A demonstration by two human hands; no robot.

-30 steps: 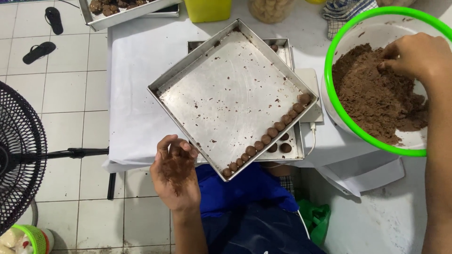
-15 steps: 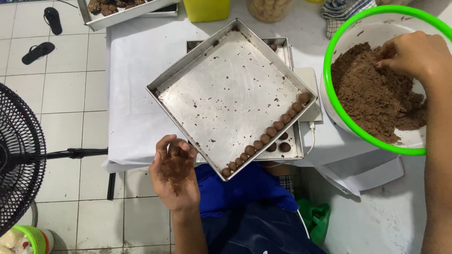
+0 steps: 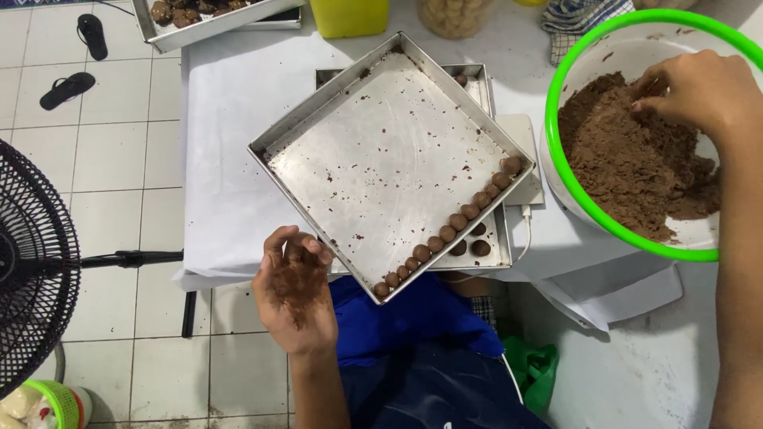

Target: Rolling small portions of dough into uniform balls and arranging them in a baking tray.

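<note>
A square metal tray (image 3: 373,159) lies tilted on a white-covered table, with a row of small brown dough balls (image 3: 457,220) along its near right edge. My left hand (image 3: 294,290) hovers palm up just off the tray's near left corner, fingers loosely curled and smeared with brown dough, holding nothing. To the right stands a white bowl with a green rim (image 3: 592,71), full of brown dough (image 3: 632,163). My right hand (image 3: 699,91) reaches into the bowl, its fingertips pinching at the dough.
A second metal tray (image 3: 485,87) lies under the first. At the back stand another tray with dark pieces (image 3: 199,16), a yellow container (image 3: 350,16), a jar (image 3: 457,16) and a checked cloth (image 3: 576,20). A black fan (image 3: 32,262) stands on the tiled floor at left, near sandals (image 3: 67,87).
My right hand has shifted slightly within the bowl, working at the dough. My left hand and the tray stay where they were.
</note>
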